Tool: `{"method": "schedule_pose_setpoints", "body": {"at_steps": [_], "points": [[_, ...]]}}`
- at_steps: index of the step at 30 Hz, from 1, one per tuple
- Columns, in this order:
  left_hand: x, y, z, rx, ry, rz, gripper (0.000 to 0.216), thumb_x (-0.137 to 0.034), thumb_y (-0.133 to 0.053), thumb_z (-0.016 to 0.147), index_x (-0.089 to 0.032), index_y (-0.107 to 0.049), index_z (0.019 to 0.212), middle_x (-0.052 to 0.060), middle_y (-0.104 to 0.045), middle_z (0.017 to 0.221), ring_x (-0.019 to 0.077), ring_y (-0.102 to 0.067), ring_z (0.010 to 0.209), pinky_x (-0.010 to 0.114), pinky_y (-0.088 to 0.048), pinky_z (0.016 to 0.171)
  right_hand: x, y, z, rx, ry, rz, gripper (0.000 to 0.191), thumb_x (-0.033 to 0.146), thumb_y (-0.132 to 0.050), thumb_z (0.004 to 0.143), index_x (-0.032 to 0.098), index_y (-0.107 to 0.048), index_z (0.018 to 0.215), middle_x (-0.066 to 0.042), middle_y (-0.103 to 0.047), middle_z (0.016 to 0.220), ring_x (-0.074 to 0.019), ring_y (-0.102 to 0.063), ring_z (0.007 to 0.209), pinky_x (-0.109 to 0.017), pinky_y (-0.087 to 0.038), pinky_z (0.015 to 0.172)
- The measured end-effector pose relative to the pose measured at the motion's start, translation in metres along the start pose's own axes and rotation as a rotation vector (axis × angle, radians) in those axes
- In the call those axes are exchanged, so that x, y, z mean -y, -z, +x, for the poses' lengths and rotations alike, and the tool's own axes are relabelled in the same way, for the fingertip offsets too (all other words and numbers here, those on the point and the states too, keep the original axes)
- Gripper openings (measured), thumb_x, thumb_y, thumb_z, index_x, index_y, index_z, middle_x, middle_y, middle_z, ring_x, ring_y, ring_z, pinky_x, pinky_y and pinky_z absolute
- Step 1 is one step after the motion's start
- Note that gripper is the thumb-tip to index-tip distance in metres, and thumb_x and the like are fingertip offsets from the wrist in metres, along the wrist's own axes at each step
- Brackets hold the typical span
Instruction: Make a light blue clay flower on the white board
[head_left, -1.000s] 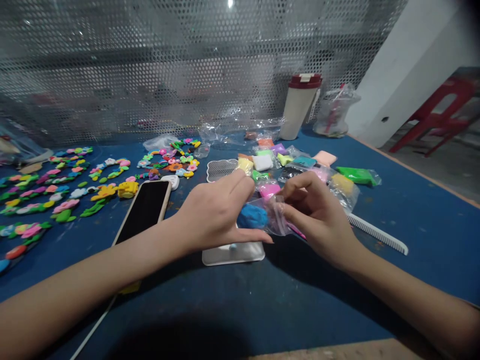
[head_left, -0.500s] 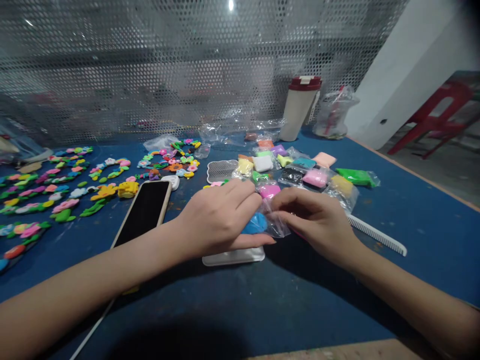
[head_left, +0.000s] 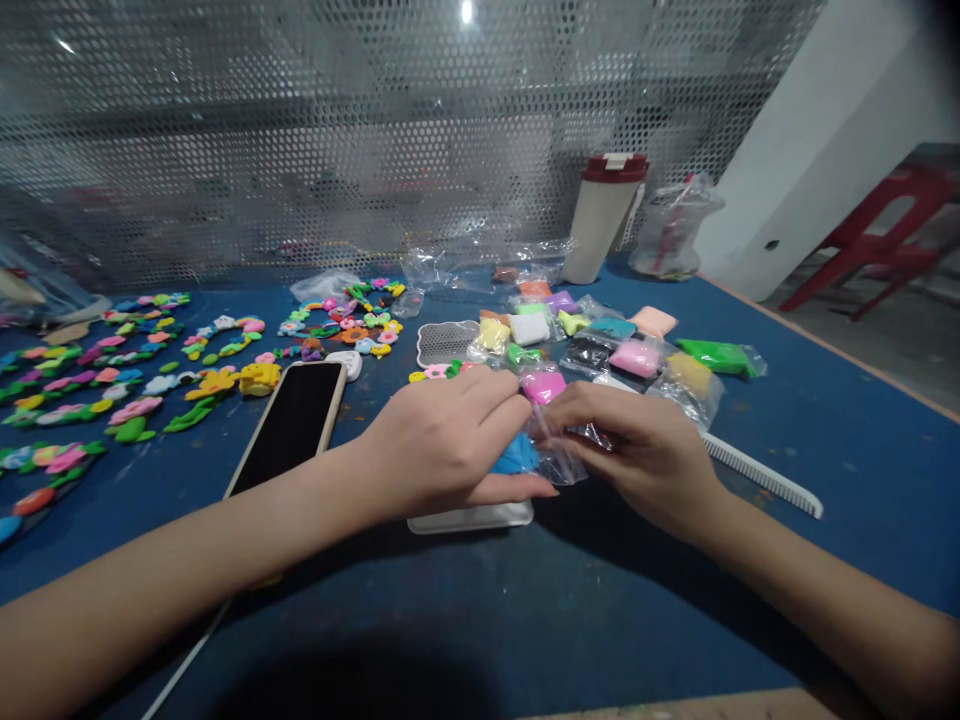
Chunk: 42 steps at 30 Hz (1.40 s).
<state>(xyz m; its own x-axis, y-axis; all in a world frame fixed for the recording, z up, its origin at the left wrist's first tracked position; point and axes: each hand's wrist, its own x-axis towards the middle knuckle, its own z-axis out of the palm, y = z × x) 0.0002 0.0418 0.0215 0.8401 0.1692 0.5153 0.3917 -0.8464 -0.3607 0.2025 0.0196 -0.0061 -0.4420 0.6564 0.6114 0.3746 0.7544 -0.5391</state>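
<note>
Between my hands is a clear plastic bag (head_left: 564, 462) with blue modelling clay (head_left: 517, 455) in it. My left hand (head_left: 457, 435) is closed around the clay end, its thumb stretched along the near side. My right hand (head_left: 637, 440) pinches the bag's other end between thumb and fingers. A white tray-like piece (head_left: 472, 518) lies on the table under my left hand, partly covered. Just beyond my fingers sits a bright pink clay packet (head_left: 543, 386). To the right of my right hand lies a white comb (head_left: 765, 475), its near end hidden.
Several clay packets (head_left: 636, 357) lie behind my hands. A phone (head_left: 289, 425) with a cable and many clay-flower pieces (head_left: 214, 383) are at the left. A tumbler (head_left: 604, 220) and a plastic-bagged cup (head_left: 673, 230) stand at the back, before a perforated metal panel (head_left: 337, 150).
Both hands stay on the bag, with small shifts of the fingers; the blue clay looks slightly more covered. The whole view has shifted a little.
</note>
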Motion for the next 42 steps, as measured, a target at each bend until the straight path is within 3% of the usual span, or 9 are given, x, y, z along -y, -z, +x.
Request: {"method": "schedule_pose_setpoints", "body": {"at_steps": [12,15,20,23,29,33,35,38,42], "points": [[0.000,-0.001,0.000,-0.038,0.012,0.045,0.045,-0.056,-0.048,0.086,-0.012,-0.058,0.078,0.005,-0.060,0.068,0.0166,-0.056,0.061,0.025,-0.039,0.050,0.000,-0.004,-0.003,-0.008,0.056,-0.102,0.020,0.001,-0.045,0.086,0.020,-0.049,0.082,-0.001,-0.057,0.076,-0.0122,-0.053,0.068,-0.024,-0.042,0.060],[0.001,-0.002,0.001,-0.035,0.026,0.083,0.046,-0.055,-0.046,0.087,-0.012,-0.059,0.080,0.005,-0.060,0.069,0.0171,-0.057,0.060,0.025,-0.038,0.048,-0.003,-0.003,-0.001,-0.028,-0.046,0.029,0.016,0.007,-0.045,0.089,0.021,-0.048,0.083,-0.001,-0.053,0.079,-0.0127,-0.050,0.072,-0.025,-0.042,0.065],[0.008,-0.014,0.018,0.046,0.073,0.082,0.046,-0.054,-0.047,0.087,-0.011,-0.058,0.079,0.008,-0.061,0.074,0.0208,-0.059,0.066,0.027,-0.038,0.049,-0.016,0.004,0.003,-0.321,-0.313,0.356,0.008,0.022,-0.055,0.089,0.021,-0.055,0.081,-0.002,-0.051,0.090,-0.0145,-0.050,0.084,-0.028,-0.041,0.075],[0.010,-0.034,0.034,0.204,0.093,-0.087,0.041,-0.047,-0.055,0.085,-0.007,-0.059,0.090,0.014,-0.063,0.087,0.0274,-0.061,0.084,0.031,-0.043,0.059,-0.023,0.008,0.003,-0.414,-0.456,0.534,0.009,0.030,-0.061,0.085,0.022,-0.061,0.082,0.000,-0.055,0.087,-0.0135,-0.052,0.079,-0.028,-0.041,0.073],[0.007,-0.060,0.048,0.331,0.116,-0.282,0.050,-0.054,-0.057,0.081,-0.006,-0.059,0.097,0.017,-0.063,0.099,0.0283,-0.060,0.092,0.034,-0.048,0.070,-0.028,0.011,0.001,-0.458,-0.519,0.588,0.011,0.032,-0.066,0.081,0.021,-0.068,0.082,-0.001,-0.061,0.088,-0.0146,-0.055,0.084,-0.030,-0.041,0.081],[0.005,-0.041,0.045,0.348,0.291,-0.498,0.034,-0.030,-0.029,0.098,-0.011,-0.055,0.108,0.011,-0.064,0.100,0.0182,-0.061,0.088,0.030,-0.048,0.074,-0.028,0.013,0.000,-0.463,-0.524,0.583,0.010,0.030,-0.065,0.083,0.020,-0.067,0.083,-0.002,-0.061,0.090,-0.0150,-0.055,0.087,-0.030,-0.040,0.082],[0.004,-0.029,0.041,0.351,0.471,-0.766,0.030,-0.019,-0.030,0.097,-0.014,-0.054,0.114,0.007,-0.066,0.099,0.0147,-0.061,0.087,0.026,-0.048,0.074,-0.026,0.011,0.000,-0.483,-0.502,0.564,0.008,0.027,-0.061,0.086,0.021,-0.065,0.083,-0.001,-0.059,0.089,-0.0144,-0.054,0.086,-0.030,-0.039,0.082],[0.000,-0.017,0.033,0.349,0.807,-1.327,0.021,-0.022,-0.041,0.093,-0.017,-0.050,0.111,0.004,-0.069,0.089,0.0096,-0.058,0.058,0.021,-0.045,0.053,-0.018,0.005,0.000,-0.456,-0.422,0.522,0.015,0.022,-0.050,0.091,0.021,-0.059,0.079,0.000,-0.054,0.085,-0.0137,-0.050,0.081,-0.029,-0.038,0.077],[-0.006,-0.015,0.018,0.240,0.978,-1.654,0.025,-0.039,-0.054,0.088,-0.017,-0.050,0.077,0.000,-0.066,0.065,0.0047,-0.046,0.042,0.016,-0.034,0.042,0.002,-0.006,0.001,-0.301,-0.304,0.410,0.022,0.019,-0.039,0.095,0.021,-0.049,0.075,0.000,-0.048,0.080,-0.0138,-0.046,0.077,-0.029,-0.037,0.073]]}}
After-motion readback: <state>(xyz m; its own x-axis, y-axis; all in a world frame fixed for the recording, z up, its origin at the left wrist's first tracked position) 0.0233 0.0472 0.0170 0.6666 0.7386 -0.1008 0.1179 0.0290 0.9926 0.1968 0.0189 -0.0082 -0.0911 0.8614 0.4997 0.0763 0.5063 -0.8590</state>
